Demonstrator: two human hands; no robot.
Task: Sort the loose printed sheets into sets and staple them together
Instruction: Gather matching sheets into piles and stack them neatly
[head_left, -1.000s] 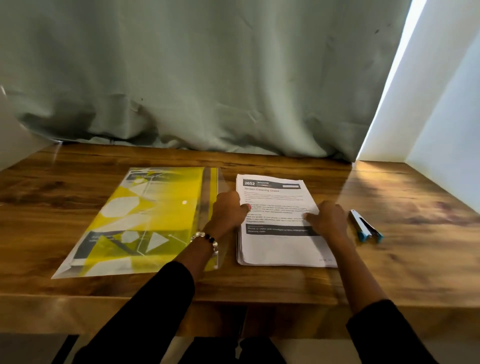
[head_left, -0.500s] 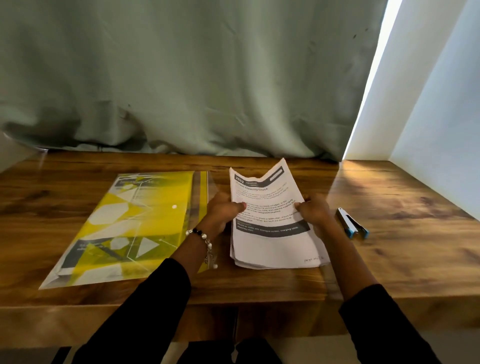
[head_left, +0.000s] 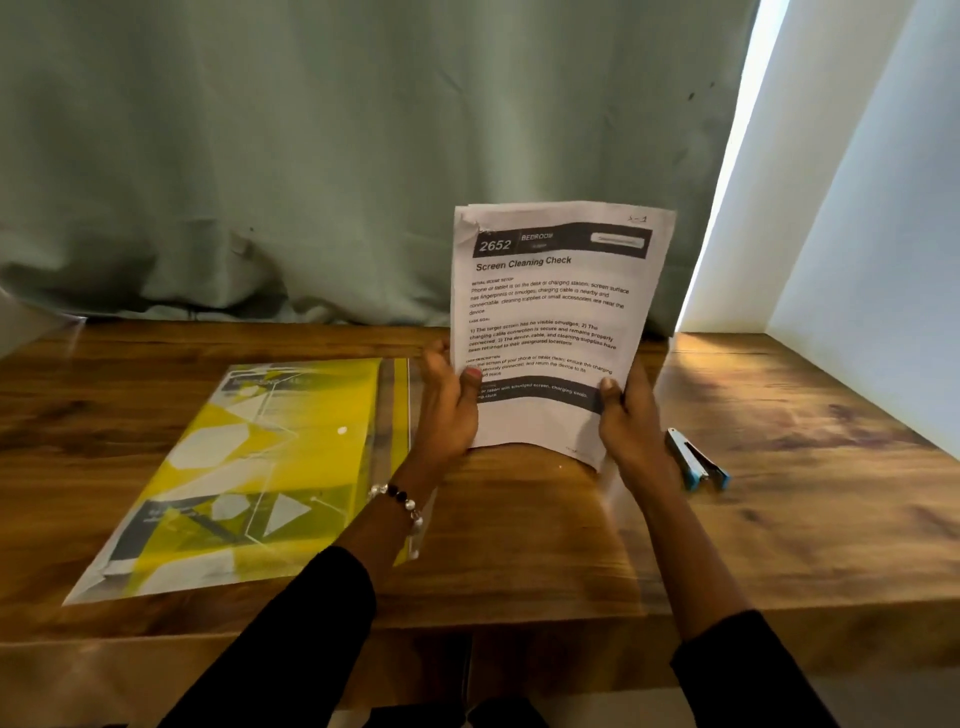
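Observation:
A stack of printed sheets (head_left: 556, 306) stands upright over the middle of the wooden table (head_left: 779, 493), its lower edge just above the wood. The top page has a dark header and the title "Screen Cleaning Check". My left hand (head_left: 449, 402) grips the stack's lower left side, thumb on the front. My right hand (head_left: 626, 415) grips its lower right side, thumb also on the front. A small blue stapler (head_left: 696, 460) lies on the table just right of my right hand, untouched.
A yellow plastic document folder (head_left: 249, 478) lies flat at the left of the table, under my left wrist's bracelet. A green curtain (head_left: 337, 156) hangs behind the table. A white wall (head_left: 883, 234) borders the right side.
Both hands took the stack from lying flat on the table and raised it until it stands upright. The stapler and folder have not moved.

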